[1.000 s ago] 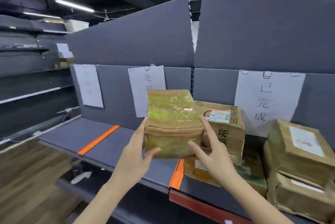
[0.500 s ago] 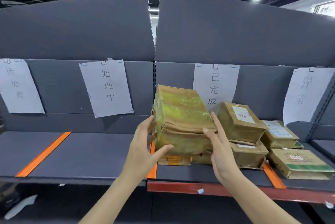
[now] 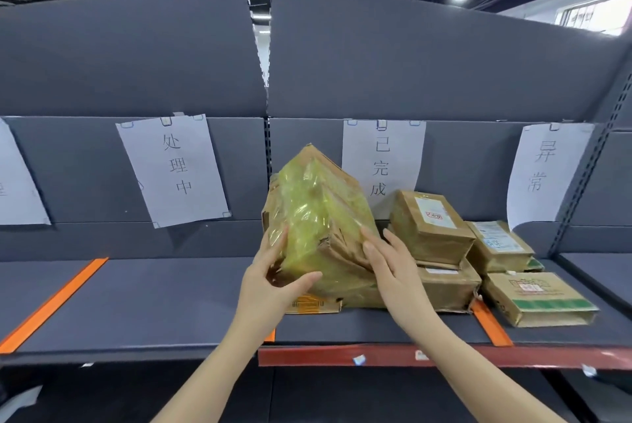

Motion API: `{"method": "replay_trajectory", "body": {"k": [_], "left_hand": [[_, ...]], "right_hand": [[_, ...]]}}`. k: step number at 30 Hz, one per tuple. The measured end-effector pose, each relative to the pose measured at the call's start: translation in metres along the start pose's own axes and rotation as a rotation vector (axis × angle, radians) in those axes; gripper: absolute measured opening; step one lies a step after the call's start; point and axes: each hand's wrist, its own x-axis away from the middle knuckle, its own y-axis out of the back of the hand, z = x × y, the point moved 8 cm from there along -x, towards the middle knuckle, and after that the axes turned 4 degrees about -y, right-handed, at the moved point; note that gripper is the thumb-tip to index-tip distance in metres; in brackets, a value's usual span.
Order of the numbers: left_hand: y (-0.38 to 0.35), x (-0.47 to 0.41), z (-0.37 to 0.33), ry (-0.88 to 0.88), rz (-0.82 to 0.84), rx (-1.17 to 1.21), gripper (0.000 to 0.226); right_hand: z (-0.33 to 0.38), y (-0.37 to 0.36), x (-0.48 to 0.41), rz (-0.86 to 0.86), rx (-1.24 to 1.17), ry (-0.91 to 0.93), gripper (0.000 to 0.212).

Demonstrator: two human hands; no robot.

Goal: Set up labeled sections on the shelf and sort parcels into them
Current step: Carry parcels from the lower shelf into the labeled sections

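Sorting step, placement phase. Yellow-taped parcel (image 3: 318,214) tilted above shelf (image 3: 164,299), left edge of section under label 已完成 (image 3: 380,162), over flat parcel (image 3: 316,304); contact unclear. Left hand (image 3: 270,280) grasps near corner, thumb wrapped. Right hand (image 3: 393,268) presses side, fingers straight. Next, by judgement: level, lower, let go beside stacked parcels (image 3: 431,224).

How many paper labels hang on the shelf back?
4 labels: one cut off at left edge, one left of centre, one behind the held parcel, one far right. More possible offscreen.
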Motion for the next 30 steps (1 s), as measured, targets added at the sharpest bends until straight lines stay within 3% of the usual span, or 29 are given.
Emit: {"method": "replay_trajectory", "body": {"k": [2,3,10,14,17,22,25,27,30], "left_hand": [[-0.003,0.002,-0.002,-0.038,0.008,-0.069,0.076],[-0.004,0.003,-0.003,-0.057,0.014,-0.095,0.077],[-0.015,-0.003,-0.02,-0.167,0.149,-0.332,0.101],[-0.011,-0.008,-0.026,-0.147,0.178,-0.298,0.112],[-0.018,-0.007,-0.03,-0.182,0.247,-0.235,0.091],[-0.026,-0.009,-0.041,-0.329,0.292,-0.328,0.069],[-0.02,-0.012,-0.04,-0.388,0.207,-0.495,0.067],[-0.011,-0.016,-0.035,-0.309,0.121,-0.527,0.082],[-0.002,-0.017,-0.021,-0.055,0.128,-0.331,0.098]], "right_hand": [[0.002,-0.002,-0.003,-0.006,0.186,0.02,0.076],[0.006,-0.005,-0.005,0.01,0.247,0.063,0.084],[0.03,-0.013,0.006,0.042,0.234,0.12,0.073],[0.021,-0.01,0.009,0.061,0.005,0.096,0.056],[0.019,-0.004,0.01,0.054,-0.277,0.107,0.048],[-0.01,0.001,0.003,0.056,-0.63,0.005,0.048],[-0.02,-0.002,0.002,0.073,-0.771,-0.048,0.043],[-0.023,-0.003,0.001,0.076,-0.831,-0.063,0.048],[-0.025,-0.003,0.0,0.086,-0.888,-0.058,0.065]]}}
